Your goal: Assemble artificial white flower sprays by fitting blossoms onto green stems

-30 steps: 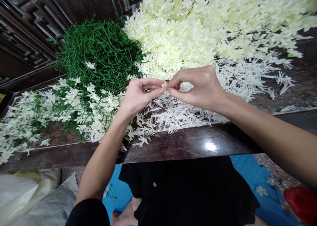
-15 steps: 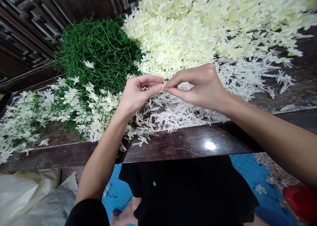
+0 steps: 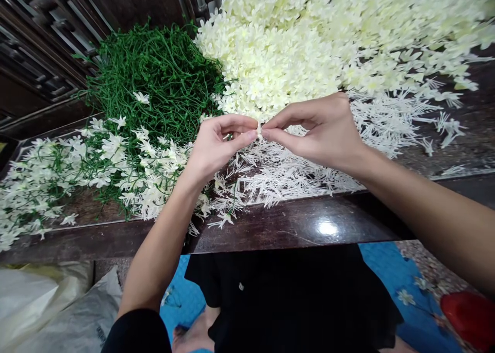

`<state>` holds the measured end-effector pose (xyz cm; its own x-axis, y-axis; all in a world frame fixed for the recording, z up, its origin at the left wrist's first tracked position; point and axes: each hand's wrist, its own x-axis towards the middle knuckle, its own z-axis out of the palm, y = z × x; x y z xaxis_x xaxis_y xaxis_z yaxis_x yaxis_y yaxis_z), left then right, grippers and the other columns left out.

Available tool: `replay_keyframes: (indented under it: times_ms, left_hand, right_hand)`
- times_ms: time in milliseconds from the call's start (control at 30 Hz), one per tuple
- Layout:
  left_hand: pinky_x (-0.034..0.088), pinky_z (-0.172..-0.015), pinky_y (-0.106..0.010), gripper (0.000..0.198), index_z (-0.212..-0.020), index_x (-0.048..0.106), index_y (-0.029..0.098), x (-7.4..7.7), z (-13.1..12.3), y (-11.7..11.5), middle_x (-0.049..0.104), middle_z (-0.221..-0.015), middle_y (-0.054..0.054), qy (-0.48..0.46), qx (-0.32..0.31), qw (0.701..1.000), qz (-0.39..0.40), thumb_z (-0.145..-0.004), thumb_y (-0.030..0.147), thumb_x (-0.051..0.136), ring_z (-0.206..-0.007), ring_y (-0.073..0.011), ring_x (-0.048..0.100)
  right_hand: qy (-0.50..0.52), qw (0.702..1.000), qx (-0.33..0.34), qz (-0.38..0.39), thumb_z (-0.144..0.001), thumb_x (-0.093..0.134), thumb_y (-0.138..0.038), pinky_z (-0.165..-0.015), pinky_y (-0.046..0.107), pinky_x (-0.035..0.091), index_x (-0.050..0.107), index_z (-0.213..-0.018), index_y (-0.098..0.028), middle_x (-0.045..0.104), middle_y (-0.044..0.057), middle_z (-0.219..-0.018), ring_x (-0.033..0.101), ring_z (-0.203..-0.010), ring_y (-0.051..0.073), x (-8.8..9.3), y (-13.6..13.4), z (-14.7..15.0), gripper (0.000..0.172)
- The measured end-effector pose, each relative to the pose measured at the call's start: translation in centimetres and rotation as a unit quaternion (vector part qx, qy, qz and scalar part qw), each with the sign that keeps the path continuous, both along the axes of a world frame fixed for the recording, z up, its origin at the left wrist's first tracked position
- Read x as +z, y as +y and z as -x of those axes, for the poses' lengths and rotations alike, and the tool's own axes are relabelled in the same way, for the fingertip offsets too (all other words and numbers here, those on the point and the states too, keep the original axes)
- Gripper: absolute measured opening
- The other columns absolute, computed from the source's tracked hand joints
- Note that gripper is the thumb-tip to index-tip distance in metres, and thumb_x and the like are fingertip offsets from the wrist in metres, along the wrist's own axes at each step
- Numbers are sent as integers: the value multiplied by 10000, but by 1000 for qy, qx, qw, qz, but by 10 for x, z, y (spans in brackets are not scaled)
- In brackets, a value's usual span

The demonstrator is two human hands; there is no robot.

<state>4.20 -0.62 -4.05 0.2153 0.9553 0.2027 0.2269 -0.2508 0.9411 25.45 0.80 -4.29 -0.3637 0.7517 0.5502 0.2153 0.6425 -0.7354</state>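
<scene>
Right now you are pinching a small white flower piece (image 3: 259, 132) between the fingertips of your left hand (image 3: 216, 147) and right hand (image 3: 320, 131), just above the dark, glossy wooden counter (image 3: 294, 224). The counter is carrying a heap of cream blossoms (image 3: 309, 44) at the back, a tangle of green stems (image 3: 154, 80) beside it, white spiky pieces (image 3: 286, 175) under your hands and flowered sprigs (image 3: 77, 172) at the left. Carved dark wood panelling (image 3: 42, 38) is standing behind, and white sacks (image 3: 38, 301) are lying below.

Green stem heap (image 3: 154, 74), white sacks (image 3: 50, 306), blue floral mat (image 3: 381, 265).
</scene>
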Motion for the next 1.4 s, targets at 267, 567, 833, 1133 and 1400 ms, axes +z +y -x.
replay_keyframes:
  times_ms: [267, 567, 833, 1133, 1400]
  left_hand:
    - [629, -793, -259, 105, -912, 827, 210, -3, -2, 0, 828, -940, -19, -7, 20, 999, -43, -811, 190, 850, -844, -137, 753]
    - [573, -697, -262, 116, -933, 847, 220, 1, -1, -1, 837, -935, -26, 56, 19, 995, -77, -848, 152, 807, -758, -132, 705]
    - [578, -706, -273, 110, -940, 853, 225, 3, -5, -2, 841, -937, -26, 61, 18, 996, -67, -868, 176, 786, -743, -136, 696]
    - [601, -758, -283, 87, -952, 848, 224, 2, -4, -2, 844, -963, -38, 68, 11, 995, -69, -879, 228, 802, -839, -157, 747]
    - [613, -724, -296, 103, -942, 856, 232, 3, -4, -2, 845, -938, -44, 76, 24, 994, -73, -855, 272, 817, -785, -165, 726]
  right_hand:
    - [21, 999, 29, 7, -832, 800, -197, -697, 400, 691, 818, -827, -245, 819, 42, -822, 771, -725, 224, 2, -1, 1, 51]
    - [-18, 998, 28, 44, -843, 753, -190, -702, 430, 683, 808, -786, -278, 816, 16, -813, 762, -709, 230, 0, -2, 1, 118]
    - [-49, 998, 21, 38, -846, 743, -226, -713, 449, 684, 798, -784, -301, 809, 16, -811, 764, -722, 243, -3, -1, 0, 112]
    - [-40, 999, 20, 21, -892, 682, -195, -739, 455, 681, 784, -768, -287, 810, 23, -812, 772, -734, 242, -2, -2, 2, 185]
    - [-42, 998, 11, 40, -858, 713, -281, -752, 500, 681, 782, -753, -319, 801, 12, -804, 764, -740, 258, -4, -2, 3, 131]
